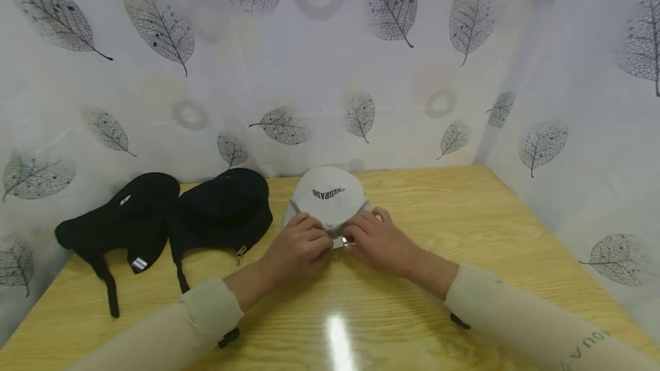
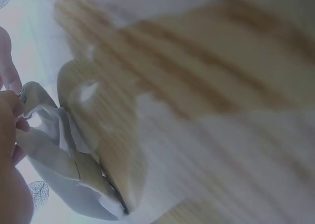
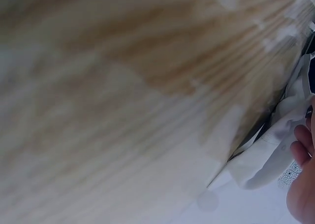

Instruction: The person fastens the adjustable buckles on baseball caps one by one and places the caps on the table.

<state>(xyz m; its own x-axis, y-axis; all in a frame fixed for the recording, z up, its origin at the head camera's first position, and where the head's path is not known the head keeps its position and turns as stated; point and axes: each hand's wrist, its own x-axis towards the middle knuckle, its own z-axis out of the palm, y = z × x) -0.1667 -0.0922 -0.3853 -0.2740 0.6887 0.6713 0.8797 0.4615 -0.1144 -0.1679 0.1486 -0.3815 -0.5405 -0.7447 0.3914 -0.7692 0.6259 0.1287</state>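
A pale grey-white cap with dark COLORADO lettering sits at the table's back middle. At its near edge a shiny metal buckle shows between the two hands. My left hand pinches the cap's near edge just left of the buckle, thumb and fingers curled. From the right, my right hand grips the same edge beside the metal piece. In the left wrist view the cap's open underside faces the camera, bunched near the fingers. Exactly how the strap runs under the fingertips is hidden.
Two black caps, one at far left and one beside it, lie with straps trailing toward me. The wooden table meets a leaf-patterned cloth behind and at the sides.
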